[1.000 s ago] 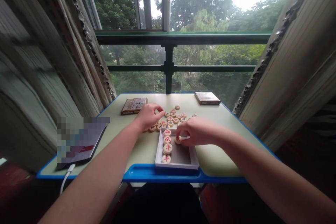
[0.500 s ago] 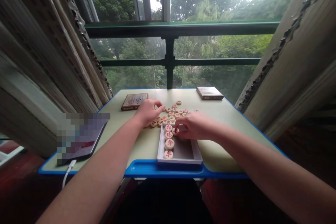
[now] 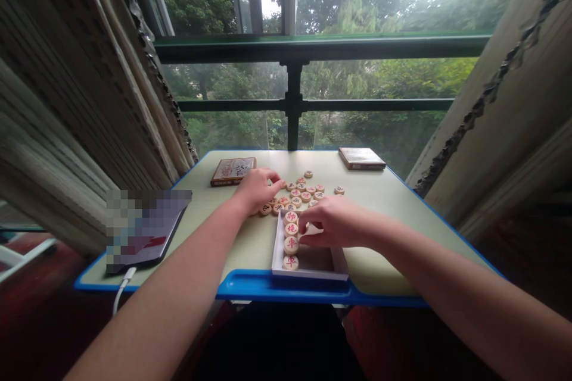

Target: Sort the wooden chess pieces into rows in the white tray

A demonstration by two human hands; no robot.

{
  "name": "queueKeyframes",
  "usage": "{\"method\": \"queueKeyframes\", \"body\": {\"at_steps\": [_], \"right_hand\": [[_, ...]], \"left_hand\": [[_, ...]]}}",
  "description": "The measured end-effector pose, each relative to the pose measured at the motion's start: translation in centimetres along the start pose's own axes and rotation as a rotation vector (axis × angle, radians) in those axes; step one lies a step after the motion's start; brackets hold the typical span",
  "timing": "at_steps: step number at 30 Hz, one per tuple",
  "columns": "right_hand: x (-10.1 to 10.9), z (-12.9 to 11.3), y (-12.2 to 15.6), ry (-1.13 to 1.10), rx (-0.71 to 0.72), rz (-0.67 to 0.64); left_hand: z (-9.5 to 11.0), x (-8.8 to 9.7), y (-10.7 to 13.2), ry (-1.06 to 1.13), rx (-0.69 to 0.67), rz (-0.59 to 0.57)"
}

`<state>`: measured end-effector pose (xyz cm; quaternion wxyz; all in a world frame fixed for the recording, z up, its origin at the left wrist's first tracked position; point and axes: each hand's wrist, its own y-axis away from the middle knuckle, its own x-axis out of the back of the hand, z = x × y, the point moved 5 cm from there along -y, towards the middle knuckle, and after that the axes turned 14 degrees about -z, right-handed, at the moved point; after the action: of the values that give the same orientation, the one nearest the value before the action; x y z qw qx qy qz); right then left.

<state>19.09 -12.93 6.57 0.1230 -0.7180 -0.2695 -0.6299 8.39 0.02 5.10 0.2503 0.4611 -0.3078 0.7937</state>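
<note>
A pile of round wooden chess pieces with red and black characters lies in the middle of the table. My left hand rests on the pile's left side, fingers curled with the fingertips on a piece. In front of it sits a shallow white box with a column of several red-marked pieces along its left wall. My right hand reaches over the box's far end, thumb and fingers pinched; what it holds is hidden.
The pale green table has a blue rim. A brown box lid lies at the back left and a flat brown box at the back right. A dark tablet with a white cable lies at the left. Curtains hang on both sides.
My right hand has drawn back slightly inside the box's far end. My left hand has stayed on the pile. The camera has shifted a little.
</note>
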Motion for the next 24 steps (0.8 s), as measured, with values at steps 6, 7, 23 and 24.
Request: {"method": "queueKeyframes", "body": {"at_steps": [6, 7, 23, 24], "right_hand": [[-0.1, 0.4, -0.1, -0.010, -0.005, 0.007], [0.1, 0.7, 0.0, -0.005, -0.020, 0.032], [0.3, 8.3, -0.5, -0.084, -0.259, 0.336], [0.1, 8.1, -0.7, -0.095, -0.218, 0.314]], "left_hand": [[-0.1, 0.0, -0.1, -0.014, 0.013, -0.018], [-0.2, -0.1, -0.2, -0.027, 0.014, -0.026], [-2.9, -1.1, -0.5, 0.346, 0.206, -0.186], [-2.7, -1.1, -0.4, 0.350, 0.208, -0.183]]}}
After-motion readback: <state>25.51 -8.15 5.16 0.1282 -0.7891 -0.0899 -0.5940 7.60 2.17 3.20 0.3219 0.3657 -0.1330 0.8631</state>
